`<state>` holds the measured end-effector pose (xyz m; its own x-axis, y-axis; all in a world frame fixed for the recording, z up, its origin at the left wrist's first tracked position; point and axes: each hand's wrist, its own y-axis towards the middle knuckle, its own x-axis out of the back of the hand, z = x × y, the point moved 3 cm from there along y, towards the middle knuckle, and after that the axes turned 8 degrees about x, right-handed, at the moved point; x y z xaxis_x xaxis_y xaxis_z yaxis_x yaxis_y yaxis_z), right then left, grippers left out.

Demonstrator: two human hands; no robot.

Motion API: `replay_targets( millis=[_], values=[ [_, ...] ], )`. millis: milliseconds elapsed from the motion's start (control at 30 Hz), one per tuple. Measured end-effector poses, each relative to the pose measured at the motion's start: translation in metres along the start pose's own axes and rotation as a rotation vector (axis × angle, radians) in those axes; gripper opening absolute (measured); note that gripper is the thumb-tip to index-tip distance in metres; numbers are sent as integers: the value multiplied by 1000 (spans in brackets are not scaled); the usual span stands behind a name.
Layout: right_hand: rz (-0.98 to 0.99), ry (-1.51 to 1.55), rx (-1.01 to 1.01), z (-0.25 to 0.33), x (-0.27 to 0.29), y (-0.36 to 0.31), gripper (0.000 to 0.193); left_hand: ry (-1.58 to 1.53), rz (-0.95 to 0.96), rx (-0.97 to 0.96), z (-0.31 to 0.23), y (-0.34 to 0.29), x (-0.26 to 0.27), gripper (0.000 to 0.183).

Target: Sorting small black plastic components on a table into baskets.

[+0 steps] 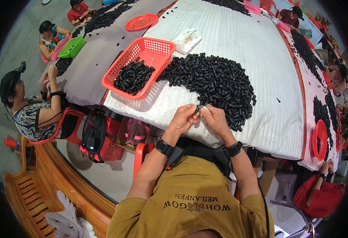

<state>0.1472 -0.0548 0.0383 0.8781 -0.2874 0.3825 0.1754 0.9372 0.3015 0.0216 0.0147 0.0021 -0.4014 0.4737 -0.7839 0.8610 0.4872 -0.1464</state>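
Observation:
Both my hands meet at the near edge of the white-covered table [273,75]. Between the fingertips of my left hand [184,118] is a small black cylindrical piece [198,108], pinched closed. My right hand [214,119] is closed too, its thumb and finger against the same spot; whether it grips that piece or another small thing is hidden. Just beyond my hands spreads a large heap of black cylindrical pieces [217,79]. To the left of the heap stands a red plastic basket [154,59], partly filled with like pieces.
A crumpled white plastic packet [187,41] lies behind the basket. Farther off are a red round tray [142,22] and a green basket [71,47]. A person [31,103] sits at my left; a red-clothed person [318,194] sits at right beside a red bowl [319,139].

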Motion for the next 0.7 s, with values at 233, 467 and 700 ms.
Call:
replay_targets(
  millis=[233,467,700],
  values=[
    [11,-50,44,4,1,1,30,-19,2,9,0,0,0,19],
    [33,-33,74,10,-1,1,30,38,-15,0,0,3,2,19],
    [1,32,-44,-6,0,-1,31,-23,-53,-6,1,2,2,18]
  ],
)
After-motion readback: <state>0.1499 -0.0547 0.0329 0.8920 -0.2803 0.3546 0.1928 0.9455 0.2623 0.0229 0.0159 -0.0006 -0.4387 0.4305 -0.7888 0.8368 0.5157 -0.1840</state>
